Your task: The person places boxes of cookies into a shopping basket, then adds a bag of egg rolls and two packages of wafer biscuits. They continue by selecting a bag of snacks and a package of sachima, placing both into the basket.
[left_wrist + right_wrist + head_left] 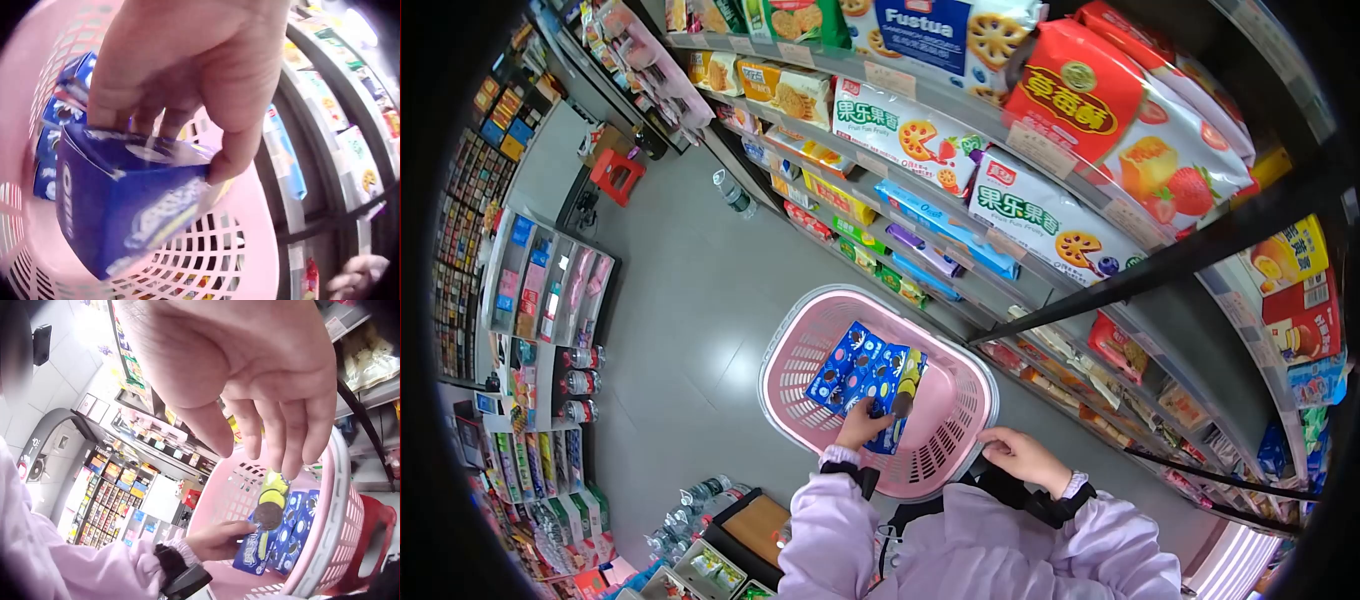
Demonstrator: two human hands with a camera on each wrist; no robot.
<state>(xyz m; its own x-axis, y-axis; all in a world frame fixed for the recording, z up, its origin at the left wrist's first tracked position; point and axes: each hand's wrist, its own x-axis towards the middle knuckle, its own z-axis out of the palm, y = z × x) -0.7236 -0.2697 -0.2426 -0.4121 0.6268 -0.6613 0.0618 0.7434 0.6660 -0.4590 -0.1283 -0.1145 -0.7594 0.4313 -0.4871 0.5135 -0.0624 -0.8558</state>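
In the head view my left hand (863, 426) holds a blue Oreo box (903, 378) with a yellow-green cookie picture, inside a pink basket (943, 465). Close up in the left wrist view, my left hand (187, 69) pinches that box (134, 200) between thumb and fingers. More blue packs (847, 368) lie beside it against the basket's far-left side. My right hand (1027, 458), holding nothing, is at the basket's right rim; its fingers hang loosely bent in the right wrist view, above the basket (340, 506). Whether it touches the rim I cannot tell.
Shelves of packaged biscuits (1040, 215) run along the right, with a black bar (1120, 290) crossing in front. A red stool (617, 177) and a bottle (734, 194) stand on the floor farther off. Bottles (690, 515) and boxes sit at lower left.
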